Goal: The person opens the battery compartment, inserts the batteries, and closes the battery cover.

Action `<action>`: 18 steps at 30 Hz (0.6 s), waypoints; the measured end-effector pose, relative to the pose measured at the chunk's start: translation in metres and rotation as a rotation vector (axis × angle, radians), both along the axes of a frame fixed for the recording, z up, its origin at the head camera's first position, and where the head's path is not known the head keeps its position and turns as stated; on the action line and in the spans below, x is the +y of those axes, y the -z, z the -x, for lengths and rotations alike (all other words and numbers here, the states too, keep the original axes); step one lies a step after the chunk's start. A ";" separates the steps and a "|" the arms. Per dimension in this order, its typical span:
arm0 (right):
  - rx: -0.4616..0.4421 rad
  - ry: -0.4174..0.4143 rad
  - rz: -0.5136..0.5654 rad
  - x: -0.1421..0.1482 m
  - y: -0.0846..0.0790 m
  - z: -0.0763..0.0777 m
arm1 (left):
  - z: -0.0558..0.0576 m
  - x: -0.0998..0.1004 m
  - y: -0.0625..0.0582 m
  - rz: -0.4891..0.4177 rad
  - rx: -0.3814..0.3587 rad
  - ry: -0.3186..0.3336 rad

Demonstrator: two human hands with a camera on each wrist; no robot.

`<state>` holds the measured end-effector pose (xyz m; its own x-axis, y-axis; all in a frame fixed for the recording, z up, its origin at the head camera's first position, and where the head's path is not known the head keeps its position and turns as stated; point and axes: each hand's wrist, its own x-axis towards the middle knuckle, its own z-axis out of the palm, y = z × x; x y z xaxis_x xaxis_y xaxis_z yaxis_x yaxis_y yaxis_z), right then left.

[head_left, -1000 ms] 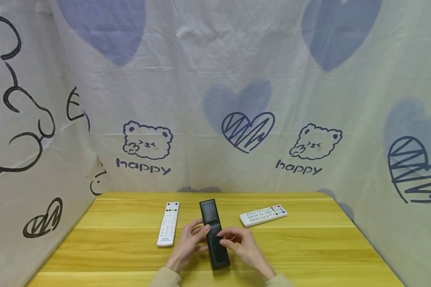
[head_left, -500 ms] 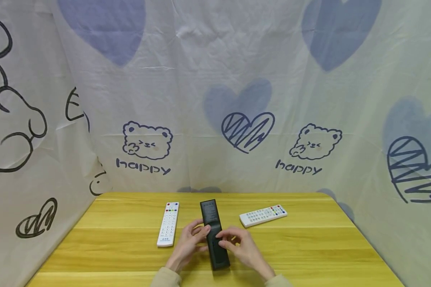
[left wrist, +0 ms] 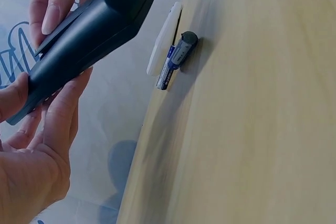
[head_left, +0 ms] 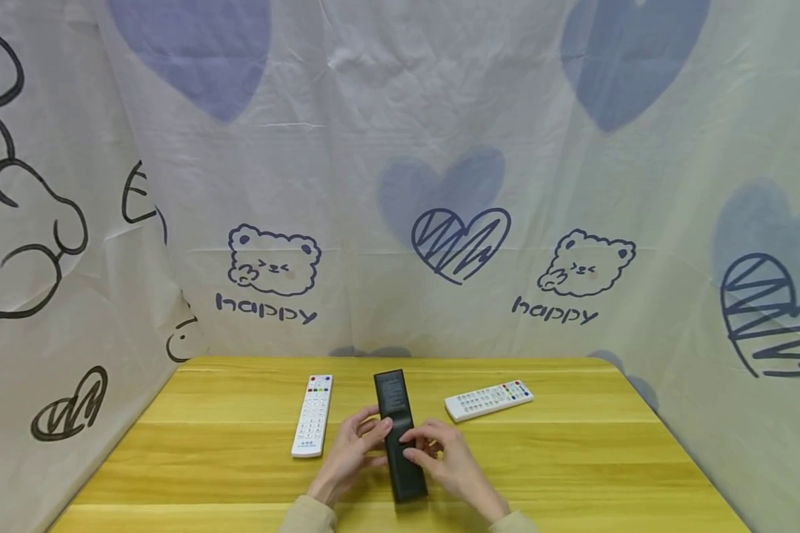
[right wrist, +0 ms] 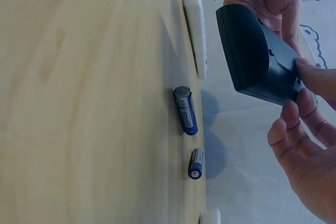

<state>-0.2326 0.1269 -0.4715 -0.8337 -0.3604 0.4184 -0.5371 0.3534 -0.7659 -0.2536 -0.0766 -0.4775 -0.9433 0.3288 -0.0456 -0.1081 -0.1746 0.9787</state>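
Observation:
My left hand [head_left: 350,453] grips a black remote control [head_left: 392,400], held above the table with its back up in the head view. Beside it, my right hand [head_left: 450,459] pinches the remote's battery cover [left wrist: 65,24] with thumb and fingertips. One edge of that cover stands slightly raised from the casing in the left wrist view. Two blue-and-grey batteries lie on the table below: one larger-looking battery [right wrist: 185,111] and another battery [right wrist: 196,163], both hidden in the head view.
A white remote control [head_left: 312,416] lies left of my hands, and a second white remote [head_left: 489,400] lies to the right at an angle. The wooden table [head_left: 587,466] backs onto a printed cloth [head_left: 373,318].
A blue patch that showed at the black remote's battery compartment a second ago is no longer visible. My right fingertips shifted slightly left over the cover; the black remote barely moved.

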 end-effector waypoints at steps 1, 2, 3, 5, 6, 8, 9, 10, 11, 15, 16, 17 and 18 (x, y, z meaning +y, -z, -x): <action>0.009 0.001 0.000 0.000 0.000 0.000 | 0.000 0.000 0.000 0.000 0.000 -0.001; 0.020 0.000 0.001 0.000 0.000 0.000 | 0.000 0.000 0.000 0.000 0.000 -0.004; 0.032 -0.002 0.003 0.000 0.000 0.000 | 0.000 0.000 0.000 0.001 -0.001 -0.007; 0.054 -0.003 0.008 -0.001 0.001 0.000 | 0.000 0.000 0.000 0.002 -0.001 -0.014; 0.059 -0.003 0.012 -0.001 0.001 0.000 | 0.001 0.000 0.000 0.002 0.000 -0.016; 0.067 -0.005 0.021 -0.001 0.002 0.000 | 0.001 0.000 0.000 0.001 0.001 -0.020; 0.066 -0.004 0.025 -0.001 0.002 0.000 | 0.001 0.000 0.000 0.000 0.002 -0.019; 0.067 -0.003 0.027 -0.001 0.003 0.000 | 0.001 0.000 0.000 -0.001 0.002 -0.019; 0.068 -0.002 0.028 -0.002 0.003 0.000 | 0.001 0.000 0.000 -0.003 0.003 -0.018; 0.072 0.002 0.026 -0.002 0.003 0.000 | 0.002 0.001 0.000 -0.008 0.002 -0.009; 0.074 0.003 0.023 -0.002 0.003 0.000 | 0.002 0.001 0.001 -0.009 0.000 -0.008; 0.075 0.004 0.020 -0.002 0.003 0.000 | 0.001 0.001 0.000 -0.010 0.000 -0.007; 0.075 0.004 0.018 -0.002 0.003 0.000 | 0.001 0.001 0.001 -0.011 0.000 -0.007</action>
<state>-0.2325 0.1254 -0.4746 -0.8014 -0.3491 0.4857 -0.5916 0.3423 -0.7300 -0.2551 -0.0753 -0.4781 -0.9456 0.3226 -0.0423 -0.1073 -0.1865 0.9766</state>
